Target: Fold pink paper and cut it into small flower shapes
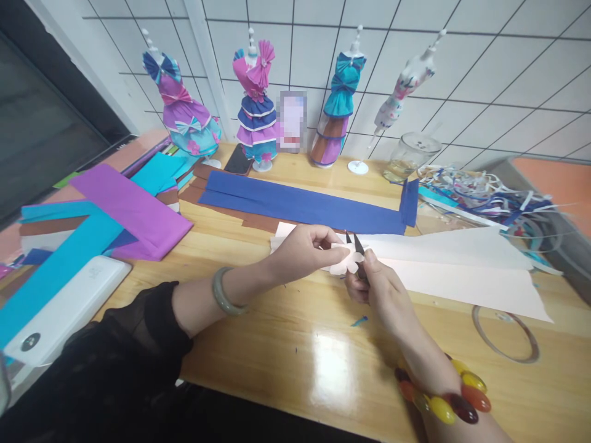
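Between the fingertips of my left hand [307, 249] is a small pale paper flower [351, 261] with rounded petals. My right hand [385, 283] grips dark-bladed scissors [359, 245]; the blades point up, slightly apart, right against the flower's edge. Their handles are mostly hidden by my fingers. Under and behind both hands a long pale pink strip of crepe paper [471, 277] lies flat across the table. Beyond it stretches a dark blue paper strip [300, 200], with brown paper [258, 219] partly showing underneath.
Several small dress forms stand along the tiled wall, including a bare patterned one [406, 86]. A glass jar [410, 157] and a heap of scraps [489, 197] are at the right, near a tape roll [533, 351]. Purple paper [133, 209] and a white power bank [69, 307] lie left.
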A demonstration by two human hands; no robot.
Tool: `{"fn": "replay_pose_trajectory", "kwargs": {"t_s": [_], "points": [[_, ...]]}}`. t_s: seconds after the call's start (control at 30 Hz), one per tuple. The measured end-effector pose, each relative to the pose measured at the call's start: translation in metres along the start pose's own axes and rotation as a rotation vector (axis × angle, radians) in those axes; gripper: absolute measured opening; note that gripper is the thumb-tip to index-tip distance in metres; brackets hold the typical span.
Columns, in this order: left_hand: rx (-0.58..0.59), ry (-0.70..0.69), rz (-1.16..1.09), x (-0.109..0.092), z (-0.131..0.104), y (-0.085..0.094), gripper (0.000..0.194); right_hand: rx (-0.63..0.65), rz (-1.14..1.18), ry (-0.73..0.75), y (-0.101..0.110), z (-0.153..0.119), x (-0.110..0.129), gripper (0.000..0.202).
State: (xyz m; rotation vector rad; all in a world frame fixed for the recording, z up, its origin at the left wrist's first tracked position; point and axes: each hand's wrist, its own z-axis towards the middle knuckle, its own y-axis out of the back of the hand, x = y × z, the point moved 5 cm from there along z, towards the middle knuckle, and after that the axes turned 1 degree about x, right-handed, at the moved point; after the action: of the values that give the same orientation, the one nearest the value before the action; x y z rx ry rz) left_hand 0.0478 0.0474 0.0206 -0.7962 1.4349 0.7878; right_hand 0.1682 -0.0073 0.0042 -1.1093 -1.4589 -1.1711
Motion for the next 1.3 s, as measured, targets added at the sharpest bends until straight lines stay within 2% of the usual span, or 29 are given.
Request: {"fn": "replay_pose_trajectory", "kwargs": {"t_s": [0.57, 0.8, 1.07, 1.3], "points": [[0.029, -0.012, 0.069, -0.0043, 0.0019, 0.0035, 0.022, -0.023, -0.024, -0.010, 0.0021, -0.0006, 0.0005, 0.049], [0.042, 0.017, 0.022, -0.0012, 0.0014, 0.0014, 0.024, -0.036, -0.051, 0.029, 0.0001, 0.0003, 0.0051, 0.051], [-0.033, 0.029, -0.014, 0.0006, -0.0010, 0.0003, 0.025, 0.016, 0.071, 0.002, -0.0058, 0.0010, 0.0027, 0.048], [-0.092, 0.037, -0.112, 0.0013, -0.0009, 0.0001, 0.022, 0.004, 0.041, -0.002, -0.0060, 0.0009, 0.0022, 0.049]]}}
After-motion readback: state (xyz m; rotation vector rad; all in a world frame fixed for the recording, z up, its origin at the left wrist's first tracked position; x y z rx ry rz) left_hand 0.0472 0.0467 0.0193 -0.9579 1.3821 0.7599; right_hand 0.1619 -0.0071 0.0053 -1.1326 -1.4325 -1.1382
